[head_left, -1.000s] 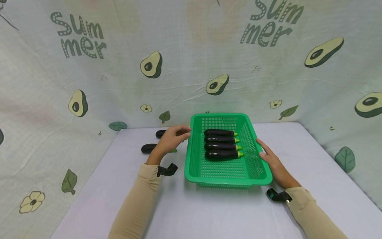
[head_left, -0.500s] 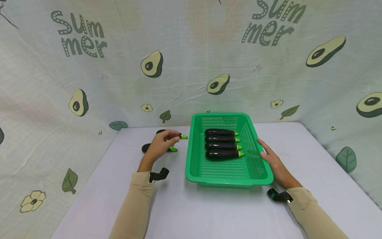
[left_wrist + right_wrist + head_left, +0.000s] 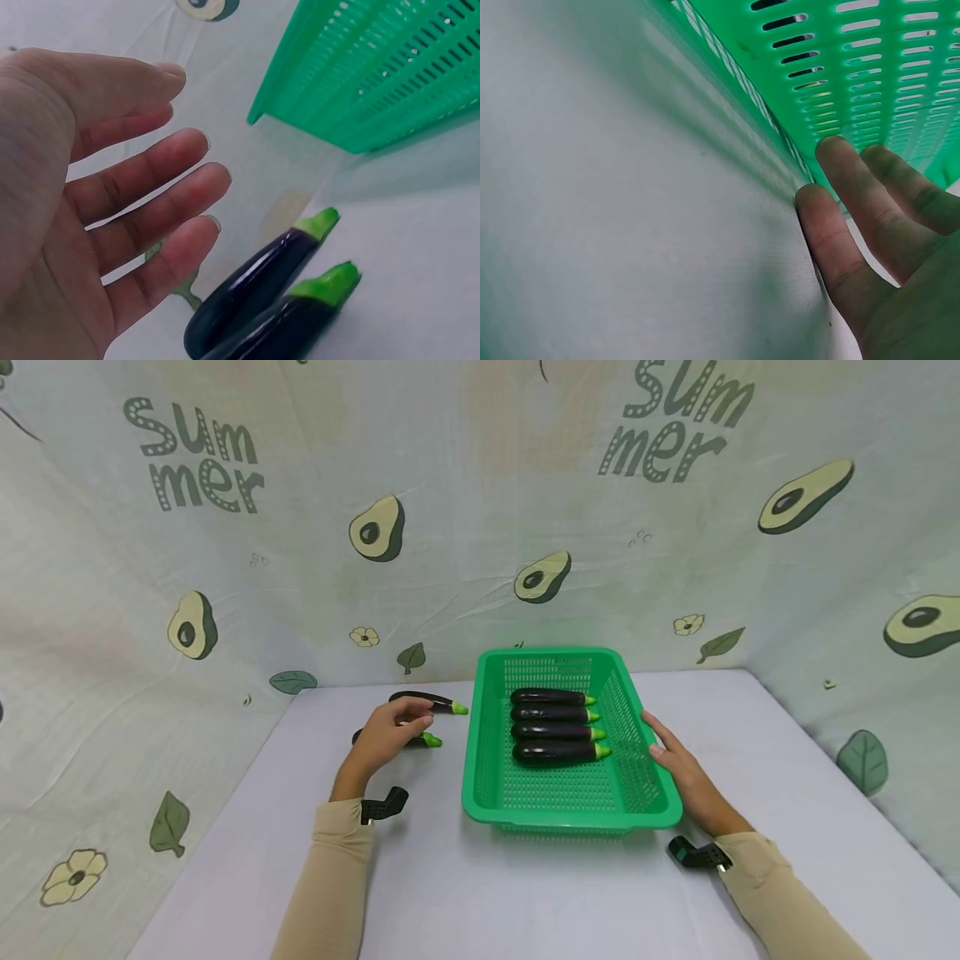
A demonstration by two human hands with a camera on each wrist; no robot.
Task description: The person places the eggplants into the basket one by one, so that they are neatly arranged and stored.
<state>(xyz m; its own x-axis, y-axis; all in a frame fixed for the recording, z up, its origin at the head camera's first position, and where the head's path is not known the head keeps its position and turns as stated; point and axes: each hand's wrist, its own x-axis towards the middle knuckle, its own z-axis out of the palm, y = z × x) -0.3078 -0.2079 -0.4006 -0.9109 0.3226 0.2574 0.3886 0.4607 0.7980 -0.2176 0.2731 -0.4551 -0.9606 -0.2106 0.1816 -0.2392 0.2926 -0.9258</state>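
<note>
In the head view my left hand (image 3: 381,739) hovers above the left of the table with its fingers loosely bent and nothing in them. Beneath and behind it lie two dark eggplants, a far one (image 3: 438,702) and a near one (image 3: 422,741) partly covered by the hand. The left wrist view shows the spread fingers apart from both eggplants (image 3: 259,274). A green slotted plastic basket (image 3: 570,820) stands at centre right, holding several eggplants (image 3: 555,752) in a row. My right hand (image 3: 686,768) touches the basket's right side, its straight fingertips (image 3: 832,154) against the slotted wall.
A white cloth covers the table (image 3: 525,902). Behind and at the sides hangs a curtain (image 3: 450,468) printed with avocados, leaves and lettering. Dark wrist mounts (image 3: 384,806) sit at both cuffs.
My left hand has moved left from the basket's left rim to over the two loose eggplants, uncovering the far one's stem. My right hand and the basket stay in place.
</note>
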